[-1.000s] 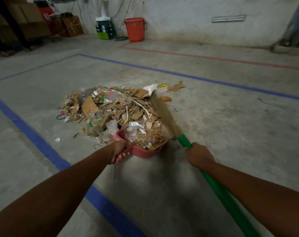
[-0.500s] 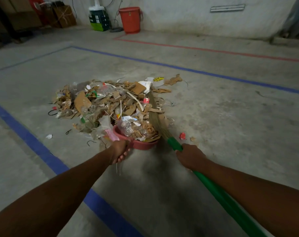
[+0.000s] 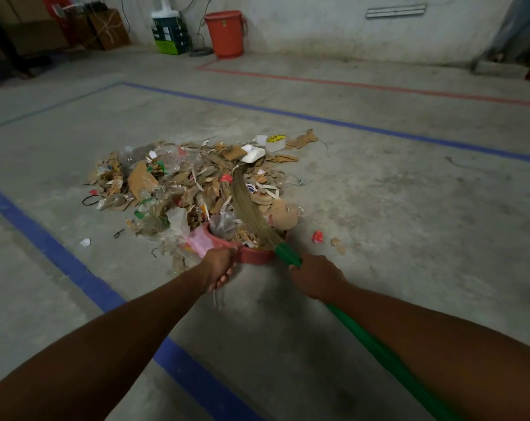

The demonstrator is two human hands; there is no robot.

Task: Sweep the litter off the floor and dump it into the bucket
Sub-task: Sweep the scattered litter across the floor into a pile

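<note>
Green broom [image 3: 376, 350] shifted left, bristles over red dustpan [image 3: 254, 257]

Concrete floor [image 3: 409, 208], blue lines [image 3: 60, 256] and red line [image 3: 364, 85] on it. Litter pile [image 3: 181, 183] at centre; tape roll [image 3: 275, 142] at its 1 o'clock, red scrap [image 3: 317, 236] at 4, dustpan [image 3: 254, 256] at 6. Bucket [image 3: 224, 34] far off at 12.

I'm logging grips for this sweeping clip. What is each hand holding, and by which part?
The left hand grips the red dustpan at its near edge; the right hand grips the broom on its green handle, just below the bristles.
</note>
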